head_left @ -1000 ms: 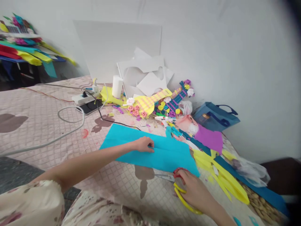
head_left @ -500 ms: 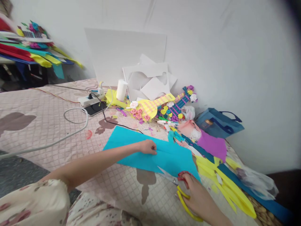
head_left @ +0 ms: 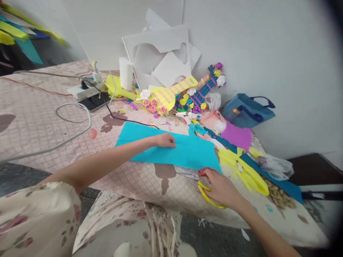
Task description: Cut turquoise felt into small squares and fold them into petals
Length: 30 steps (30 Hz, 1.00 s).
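A long sheet of bright blue crepe paper (head_left: 193,151) lies flat on the table, with a faint crease running along it. My left hand (head_left: 165,140) rests on the middle of the sheet, fingers curled and closed against the paper at the fingertips. In my right hand (head_left: 218,187) is a pair of scissors (head_left: 205,194) with red and yellow handles. Their blades point left, beside the sheet's near edge at its right end. My right fingers wrap the handles and partly hide them.
Behind the sheet lie a yellow paper guitar (head_left: 164,98), a blue one (head_left: 202,92) and craft scraps. A power strip (head_left: 80,91), phone (head_left: 95,101) and cables are at left. Yellow strips (head_left: 246,169), purple paper (head_left: 237,135) and a blue bag (head_left: 245,112) are at right.
The view has tipped downward, showing more of my lap and the table's front edge. The scissors have turned flatter along the sheet's near edge. My left hand stays on the paper.
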Each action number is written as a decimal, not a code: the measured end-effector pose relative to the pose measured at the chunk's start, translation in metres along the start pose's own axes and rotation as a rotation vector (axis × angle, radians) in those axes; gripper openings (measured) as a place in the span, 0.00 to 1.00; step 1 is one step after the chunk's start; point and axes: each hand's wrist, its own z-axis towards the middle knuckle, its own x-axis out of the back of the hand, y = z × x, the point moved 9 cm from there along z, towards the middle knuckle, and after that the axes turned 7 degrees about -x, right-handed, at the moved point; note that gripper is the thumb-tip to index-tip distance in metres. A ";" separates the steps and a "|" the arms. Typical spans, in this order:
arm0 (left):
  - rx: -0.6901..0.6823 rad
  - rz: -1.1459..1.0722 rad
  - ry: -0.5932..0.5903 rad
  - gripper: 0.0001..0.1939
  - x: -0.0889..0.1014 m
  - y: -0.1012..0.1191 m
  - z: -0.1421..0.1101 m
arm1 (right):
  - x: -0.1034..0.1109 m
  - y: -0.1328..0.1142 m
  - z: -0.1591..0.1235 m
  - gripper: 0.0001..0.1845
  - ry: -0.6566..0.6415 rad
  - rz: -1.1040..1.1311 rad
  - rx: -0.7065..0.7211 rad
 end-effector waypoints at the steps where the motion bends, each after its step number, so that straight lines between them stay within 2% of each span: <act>1: 0.002 -0.002 0.005 0.12 0.000 0.000 0.000 | 0.000 -0.001 0.001 0.17 0.001 -0.005 0.000; 9: 0.008 -0.011 0.014 0.13 0.001 0.001 -0.002 | 0.004 -0.004 0.005 0.16 0.039 -0.039 -0.010; 21: 0.005 -0.012 0.004 0.12 0.002 0.005 -0.004 | 0.004 0.001 -0.001 0.17 -0.013 -0.030 -0.031; 30: 0.022 -0.043 -0.013 0.13 0.001 0.004 -0.005 | 0.001 0.004 0.003 0.16 0.017 -0.054 -0.066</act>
